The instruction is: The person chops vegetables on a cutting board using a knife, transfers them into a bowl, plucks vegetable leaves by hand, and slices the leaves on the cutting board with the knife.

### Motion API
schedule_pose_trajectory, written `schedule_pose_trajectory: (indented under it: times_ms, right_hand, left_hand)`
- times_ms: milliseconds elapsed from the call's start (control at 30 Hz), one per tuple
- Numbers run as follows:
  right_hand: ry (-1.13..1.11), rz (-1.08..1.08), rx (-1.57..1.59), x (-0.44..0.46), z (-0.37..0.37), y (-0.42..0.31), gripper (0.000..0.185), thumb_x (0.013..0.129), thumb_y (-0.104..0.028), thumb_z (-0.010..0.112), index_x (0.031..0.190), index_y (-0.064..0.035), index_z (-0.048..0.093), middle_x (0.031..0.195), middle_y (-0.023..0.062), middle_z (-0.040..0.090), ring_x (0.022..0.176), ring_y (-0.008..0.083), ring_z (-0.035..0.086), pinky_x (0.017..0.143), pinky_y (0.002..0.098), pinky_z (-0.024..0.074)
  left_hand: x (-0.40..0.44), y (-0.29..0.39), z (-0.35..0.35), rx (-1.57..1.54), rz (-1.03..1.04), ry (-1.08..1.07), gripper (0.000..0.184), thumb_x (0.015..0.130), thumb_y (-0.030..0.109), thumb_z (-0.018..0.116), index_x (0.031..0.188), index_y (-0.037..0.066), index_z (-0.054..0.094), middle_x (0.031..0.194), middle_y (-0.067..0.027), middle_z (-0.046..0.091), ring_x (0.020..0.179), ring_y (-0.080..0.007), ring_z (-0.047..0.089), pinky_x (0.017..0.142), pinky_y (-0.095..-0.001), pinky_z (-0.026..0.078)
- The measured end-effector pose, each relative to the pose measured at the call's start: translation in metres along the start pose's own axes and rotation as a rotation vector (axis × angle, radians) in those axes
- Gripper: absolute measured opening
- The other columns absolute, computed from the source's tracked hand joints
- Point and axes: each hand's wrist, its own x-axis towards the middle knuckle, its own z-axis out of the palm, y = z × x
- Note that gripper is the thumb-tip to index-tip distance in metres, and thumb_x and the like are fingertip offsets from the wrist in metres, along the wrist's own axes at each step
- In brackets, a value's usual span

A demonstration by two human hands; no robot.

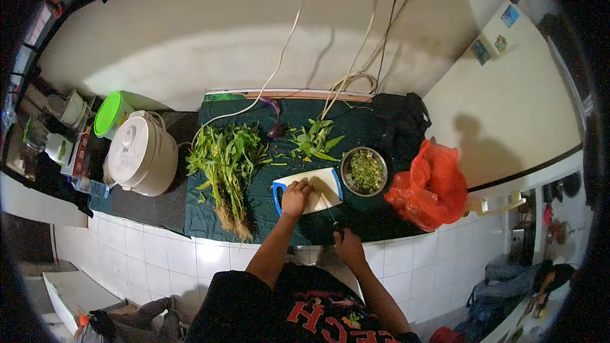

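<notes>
The L hand [297,197] is resting on the white & blue cutting bd [323,181], fingers bending; what's under them is too small to tell. The R hand [348,246] is holding a knife [329,211] by its black handle, w/ the blade pointing up to the bd. A metal bowl [344,174] is sitting just R of the bd w/ chopped green veg [365,170] inside. Loose leaves [314,140] are lying past the bd, nr a purple eggplant [277,131]. A big leafy bunch [232,155] w/ roots is lying to the L, & a red bag [432,184] is sitting R of the bowl.

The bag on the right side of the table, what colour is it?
The bag is bright red, best seen in the head view.
</notes>
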Motion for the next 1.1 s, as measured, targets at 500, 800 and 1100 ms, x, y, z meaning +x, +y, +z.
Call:
schedule_pose_trajectory:
  times_ms: [500,800,1100]
  right_hand:
    - [-0.04,0.059,0.084,0.031,-0.005,-0.018,0.044,0.1,-0.036,0.047,0.113,0.0051,0.054,0.094,0.0322,0.065,0.089,0.0502,0.063,0.076,0.0565,0.0497]
    - [-0.016,0.155,0.04,0.019,-0.004,-0.019,0.046,0.101,-0.036,0.045,0.117,0.0068,0.052,0.095,0.0327,0.064,0.093,0.0502,0.062,0.083,0.0546,0.0491]
    - [0.058,-0.035,-0.042,0.026,-0.002,0.01,0.045,0.101,-0.036,0.044,0.112,0.0064,0.053,0.087,0.0301,0.065,0.084,0.0483,0.064,0.075,0.0564,0.0501]
  left_hand:
    - [0.002,-0.002,0.0,0.013,-0.014,-0.12,0.02,0.084,0.022,0.064,0.1,0.013,0.071,0.102,-0.003,0.063,0.099,-0.024,0.057,0.084,-0.0394,0.044]
    - [-0.006,0.004,-0.004,-0.103,-0.03,0.018,0.019,0.081,0.018,0.066,0.1,0.012,0.07,0.102,-0.0061,0.061,0.1,-0.0274,0.056,0.085,-0.0419,0.045]
    - [-0.011,-0.034,-0.014,-0.011,0.112,-0.137,0.032,0.077,0.017,0.063,0.109,0.014,0.064,0.11,-0.0056,0.059,0.104,-0.0282,0.054,0.087,-0.0426,0.044]
